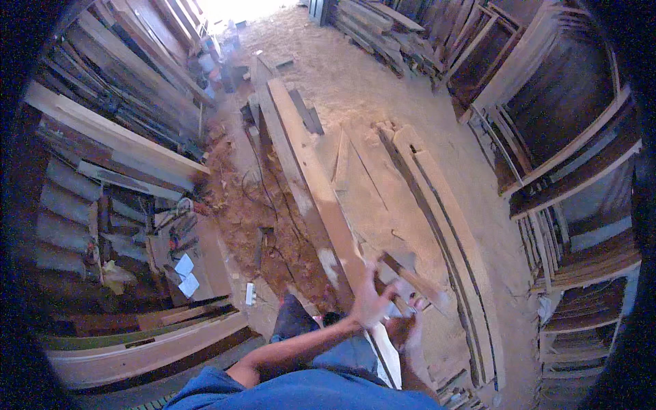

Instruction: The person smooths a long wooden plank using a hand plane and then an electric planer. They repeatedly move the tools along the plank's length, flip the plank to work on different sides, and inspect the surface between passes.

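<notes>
Blue shirt [294, 391], at near end of long plank [316, 181] (which runs outward). Left hand [371, 304]: grip spread, at plank's right edge. Right hand [404, 331]: right of plank, blurred, grip cannot be told.

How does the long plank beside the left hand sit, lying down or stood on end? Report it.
Lying down: the long plank stretches away from beside the left hand toward the bright opening.
</notes>
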Demonstrator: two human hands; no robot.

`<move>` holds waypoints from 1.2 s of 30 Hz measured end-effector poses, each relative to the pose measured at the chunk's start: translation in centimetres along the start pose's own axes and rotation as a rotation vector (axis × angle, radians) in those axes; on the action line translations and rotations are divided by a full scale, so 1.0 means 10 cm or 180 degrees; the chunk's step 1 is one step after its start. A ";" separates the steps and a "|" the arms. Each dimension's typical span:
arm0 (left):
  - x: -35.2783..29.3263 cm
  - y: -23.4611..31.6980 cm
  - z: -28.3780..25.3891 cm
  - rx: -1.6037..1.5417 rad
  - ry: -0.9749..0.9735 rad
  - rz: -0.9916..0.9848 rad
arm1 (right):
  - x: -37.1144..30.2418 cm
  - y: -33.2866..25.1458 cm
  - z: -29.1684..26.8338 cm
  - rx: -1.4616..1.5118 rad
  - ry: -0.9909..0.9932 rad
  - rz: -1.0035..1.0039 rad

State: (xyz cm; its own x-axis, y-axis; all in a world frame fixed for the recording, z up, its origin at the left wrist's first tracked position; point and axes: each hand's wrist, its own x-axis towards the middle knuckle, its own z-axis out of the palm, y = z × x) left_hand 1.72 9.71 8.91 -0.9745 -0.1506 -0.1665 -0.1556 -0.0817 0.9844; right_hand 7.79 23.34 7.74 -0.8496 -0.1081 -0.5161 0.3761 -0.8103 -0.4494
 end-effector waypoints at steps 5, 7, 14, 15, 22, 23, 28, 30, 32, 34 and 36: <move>-0.25 -0.33 0.36 0.0687 -0.1050 0.0108 | 0.13 -0.01 -0.57 0.0794 -0.0228 0.0009; -0.28 -0.47 0.40 0.0481 -0.1239 -0.0140 | 0.15 0.00 -0.68 0.0947 -0.0086 0.0122; -0.14 -1.03 0.09 0.1683 -0.0046 0.0657 | -0.15 -0.30 -0.82 0.0393 0.0809 0.0145; -0.03 -1.14 -0.04 0.1774 0.0276 0.0488 | -0.20 -0.34 -0.86 0.0400 0.0905 0.0055; 0.41 -1.75 -0.04 0.2874 0.1301 -0.0293 | -0.32 -0.47 -1.33 0.0562 0.1137 -0.0147; 0.43 -1.79 -0.02 0.2918 0.1379 -0.0252 | -0.34 -0.47 -1.39 0.0602 0.1139 -0.0151; 0.59 -1.93 -0.06 0.2756 0.1251 -0.0259 | -0.47 -0.45 -1.53 0.0862 0.0566 0.0083; 0.77 -1.98 -0.12 0.2920 0.1188 -0.0470 | -0.54 -0.44 -1.56 0.0314 0.0576 -0.0052; 0.99 -2.00 -0.14 0.2830 0.1434 -0.0163 | -0.64 -0.44 -1.61 0.0046 0.0483 -0.0116; 1.26 -1.97 -0.25 0.2902 0.1453 0.0150 | -0.71 -0.43 -1.65 0.0085 0.0257 -0.0125; 1.34 -1.93 -0.30 0.2825 0.1190 -0.0311 | -0.84 -0.44 -1.71 -0.0147 0.0354 -0.0146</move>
State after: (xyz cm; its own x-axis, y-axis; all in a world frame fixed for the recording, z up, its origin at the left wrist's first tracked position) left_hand -7.81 6.28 -12.52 -0.8602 -0.4989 -0.1061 -0.4482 0.6402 0.6239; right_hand 19.60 37.72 1.58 -0.8212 -0.0049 -0.5707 0.3565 -0.7853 -0.5062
